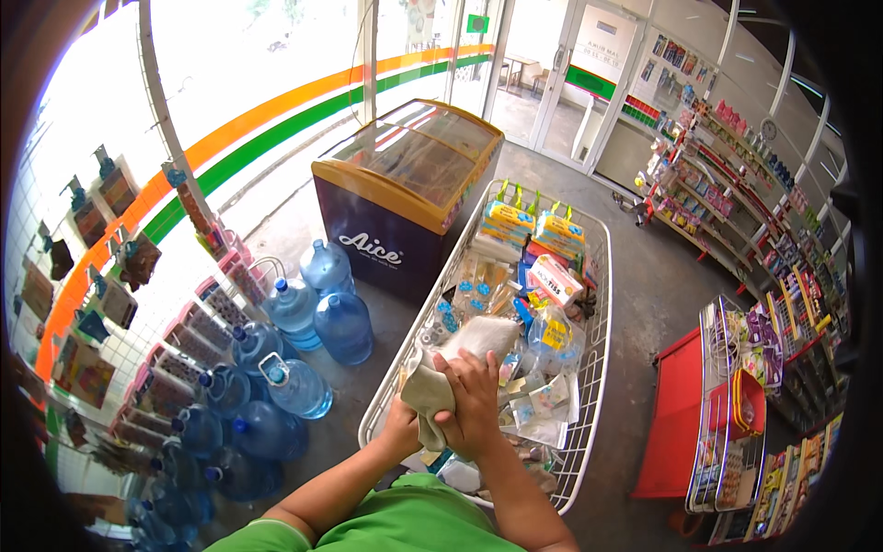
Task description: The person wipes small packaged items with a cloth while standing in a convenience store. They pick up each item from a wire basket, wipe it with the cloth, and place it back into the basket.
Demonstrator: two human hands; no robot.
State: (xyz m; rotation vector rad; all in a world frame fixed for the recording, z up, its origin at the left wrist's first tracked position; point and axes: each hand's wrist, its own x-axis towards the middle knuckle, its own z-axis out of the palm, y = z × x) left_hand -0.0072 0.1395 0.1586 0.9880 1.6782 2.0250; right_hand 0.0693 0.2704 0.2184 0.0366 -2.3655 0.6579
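A beige cloth point(426, 393) hangs folded between my two hands, over the near part of a white wire basket point(599, 414). My left hand point(400, 429) grips it from the left and is partly hidden behind it. My right hand point(472, 407) lies against its right side, thumb on the cloth and fingers spread upward. Just beyond the fingers is a whitish, fuzzy-looking bundle point(486, 334); whether it joins the cloth, I cannot tell. Around it the basket holds a clear plastic bag with a yellow label point(555, 338), a Montiss tissue pack point(554, 279), yellow-and-blue packs point(509, 219) and small plastic packets point(545, 400).
Several blue water jugs point(343, 328) stand on the floor at left, before a wire rack of hanging goods point(127, 303). An Aice chest freezer point(386, 228) sits beyond the basket. At right are a red counter point(669, 414) and stocked shelves point(724, 186); glass doors point(579, 90) are behind.
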